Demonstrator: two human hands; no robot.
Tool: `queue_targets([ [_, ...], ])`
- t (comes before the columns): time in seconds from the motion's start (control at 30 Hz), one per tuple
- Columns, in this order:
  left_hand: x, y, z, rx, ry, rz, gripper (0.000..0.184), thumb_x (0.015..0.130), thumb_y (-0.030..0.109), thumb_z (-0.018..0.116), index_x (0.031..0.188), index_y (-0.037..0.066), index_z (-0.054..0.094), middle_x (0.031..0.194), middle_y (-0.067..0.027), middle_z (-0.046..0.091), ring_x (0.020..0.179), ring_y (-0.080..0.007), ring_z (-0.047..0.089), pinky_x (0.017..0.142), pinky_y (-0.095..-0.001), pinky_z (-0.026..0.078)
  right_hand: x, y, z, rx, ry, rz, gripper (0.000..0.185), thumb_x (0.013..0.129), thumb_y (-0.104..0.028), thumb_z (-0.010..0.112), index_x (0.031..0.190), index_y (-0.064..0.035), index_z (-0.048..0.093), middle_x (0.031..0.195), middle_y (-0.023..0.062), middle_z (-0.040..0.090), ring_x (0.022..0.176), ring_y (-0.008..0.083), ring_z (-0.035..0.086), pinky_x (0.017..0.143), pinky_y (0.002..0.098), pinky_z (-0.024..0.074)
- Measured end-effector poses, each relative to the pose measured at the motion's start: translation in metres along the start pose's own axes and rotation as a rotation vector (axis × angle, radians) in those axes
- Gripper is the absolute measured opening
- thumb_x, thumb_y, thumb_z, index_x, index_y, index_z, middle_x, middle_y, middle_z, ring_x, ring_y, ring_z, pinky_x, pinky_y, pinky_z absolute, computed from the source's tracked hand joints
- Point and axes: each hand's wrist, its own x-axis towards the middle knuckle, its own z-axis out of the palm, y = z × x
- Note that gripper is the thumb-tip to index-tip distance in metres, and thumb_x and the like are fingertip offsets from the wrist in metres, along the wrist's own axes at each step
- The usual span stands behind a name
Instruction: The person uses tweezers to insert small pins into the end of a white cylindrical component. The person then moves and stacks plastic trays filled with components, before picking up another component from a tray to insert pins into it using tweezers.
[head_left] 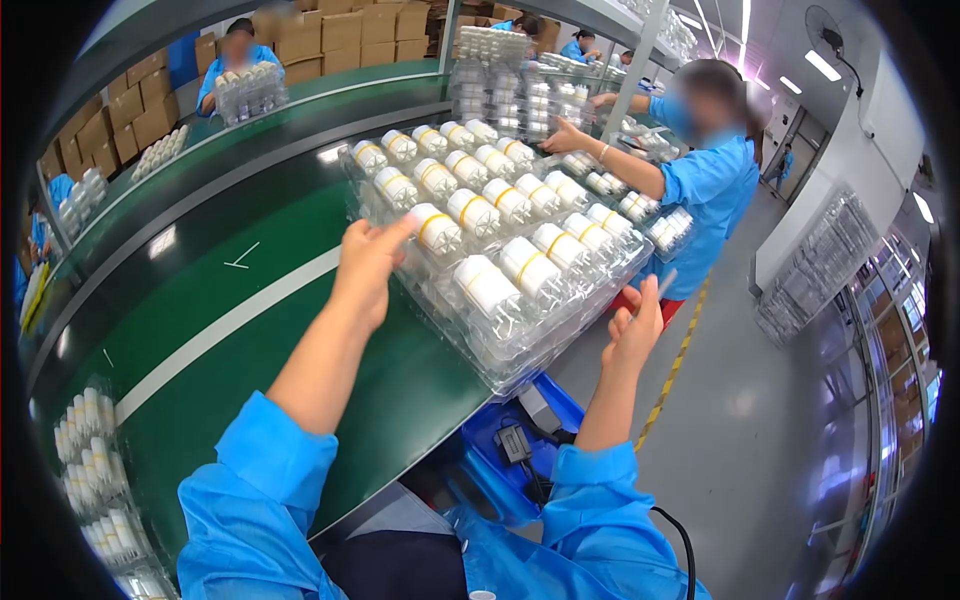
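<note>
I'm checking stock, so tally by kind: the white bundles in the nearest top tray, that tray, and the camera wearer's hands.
Bundles: 20
Tray: 1
Hands, left hand and right hand: 2
Total: 23

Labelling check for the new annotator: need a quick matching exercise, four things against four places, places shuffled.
Things:
1. clear plastic tray of white, yellow-banded cylinders
2. blue plastic bin
3. yellow-and-black striped tape
4. brown cardboard boxes

Places:
A. stacked in the background
B. on the grey floor
C. between the left hand and the right hand, as seen in the picture
D. just past the near edge of the green table, lower down

Pairs: 1-C, 2-D, 3-B, 4-A
</note>
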Motion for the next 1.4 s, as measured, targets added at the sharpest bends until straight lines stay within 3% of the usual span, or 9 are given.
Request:
queue_targets([
  [0.1, 0.011, 0.013, -0.003, -0.055, 0.033, 0.01, 0.056, 0.082, 0.026, 0.08, 0.119, -0.003, 0.05, 0.105, -0.0074, 0.056, 0.093, -0.0138, 0.051, 0.085, -0.035, 0.044, 0.031, -0.004, 0.012, -0.076, -0.084, 0.048, 0.036, 0.09, -0.037, 0.072, 0.094, -0.0051, 0.057, 0.075, -0.0006, 0.051, 0.048, 0.0017, 0.034, 0.041, 0.0204, 0.0201],
  [0.17, 0.012, 0.018, -0.007, -0.07, -0.025, -0.078, 0.102, 0.076, 0.021, 0.085, 0.144, -0.016, 0.018, 0.138, -0.0218, 0.043, 0.112, -0.0225, 0.053, 0.093, -0.0346, 0.043, 0.036, -0.006, 0.027, -0.152, -0.074, 0.033, 0.034, 0.087, -0.034, 0.074, 0.094, -0.0062, 0.057, 0.076, -0.0007, 0.051, 0.048, 0.0016, 0.035, 0.04, 0.0204, 0.0204],
  [0.27, 0.037, 0.018, -0.015, -0.031, -0.236, -0.195, 0.096, 0.074, 0.01, 0.083, 0.143, -0.013, 0.02, 0.137, -0.0224, 0.044, 0.107, -0.0211, 0.056, 0.085, -0.0329, 0.045, 0.046, -0.005, 0.03, -0.209, -0.1, 0.019, 0.027, 0.084, -0.02, 0.074, 0.098, -0.0036, 0.058, 0.083, -0.0022, 0.053, 0.053, 0.001, 0.038, 0.044, 0.019, 0.0268],
  [0.37, 0.015, 0.035, 0.006, -0.052, -0.014, -0.051, 0.093, 0.072, -0.001, 0.076, 0.146, -0.004, 0.02, 0.142, -0.0208, 0.042, 0.097, -0.0193, 0.059, 0.077, -0.0307, 0.046, 0.046, -0.014, 0.033, -0.255, -0.144, -0.222, 0.044, 0.081, -0.007, 0.066, 0.121, 0.0068, 0.056, 0.104, 0.0089, 0.059, 0.093, 0.015, 0.057, 0.084, 0.0272, 0.0453],
  [0.57, -0.004, 0.05, 0.004, -0.055, -0.048, 0.109, 0.096, 0.07, -0.009, 0.068, 0.151, 0.012, 0.02, 0.153, -0.0108, 0.036, 0.083, -0.0123, 0.061, 0.064, -0.0239, 0.044, 0.015, -0.043, 0.048, -0.246, -0.255, -0.284, 0.047, 0.081, 0.0, 0.06, 0.127, 0.0067, 0.052, 0.123, 0.0147, 0.057, 0.114, 0.0221, 0.056, 0.098, 0.0335, 0.0444],
  [0.7, -0.027, 0.054, -0.013, -0.103, -0.03, 0.166, 0.093, 0.072, -0.009, 0.067, 0.15, 0.011, 0.021, 0.153, -0.0118, 0.036, 0.083, -0.0107, 0.06, 0.06, -0.0217, 0.043, -0.013, -0.045, 0.05, -0.083, -0.293, -0.399, 0.052, 0.08, 0.006, 0.054, 0.132, 0.0063, 0.047, 0.129, 0.0173, 0.053, 0.121, 0.0257, 0.053, 0.1, 0.036, 0.0439],
  [1.07, -0.115, 0.112, -0.12, -0.022, 0.101, 0.32, 0.089, 0.071, -0.008, 0.068, 0.148, 0.009, 0.026, 0.15, -0.0117, 0.039, 0.082, -0.0088, 0.057, 0.066, -0.0249, 0.043, -0.149, -0.043, 0.083, -0.012, -0.513, -0.167, 0.058, 0.078, 0.01, 0.048, 0.136, 0.0077, 0.039, 0.132, 0.0275, 0.053, 0.123, 0.0241, 0.055, 0.088, 0.0258, 0.0447],
  [1.23, -0.171, 0.101, -0.18, 0.022, 0.316, 0.216, 0.085, 0.072, -0.009, 0.065, 0.147, 0.01, 0.031, 0.147, -0.0123, 0.044, 0.072, -0.0056, 0.055, 0.06, -0.0227, 0.036, -0.217, -0.011, 0.086, 0.06, -0.607, -0.116, 0.059, 0.08, 0.006, 0.058, 0.137, 0.0032, 0.039, 0.13, 0.0247, 0.056, 0.076, 0.0037, 0.049, 0.064, 0.0164, 0.0374],
  [1.4, -0.21, 0.088, -0.24, 0.057, 0.456, 0.209, 0.083, 0.07, -0.012, 0.063, 0.146, 0.006, 0.034, 0.144, -0.0184, 0.047, 0.061, -0.0041, 0.05, 0.051, -0.0188, 0.035, -0.273, 0.025, 0.064, 0.011, -0.768, 0.021, 0.058, 0.081, 0.009, 0.059, 0.134, 0.0016, 0.038, 0.131, 0.0255, 0.056, 0.066, 0.0022, 0.047, 0.056, 0.0161, 0.0359],
])
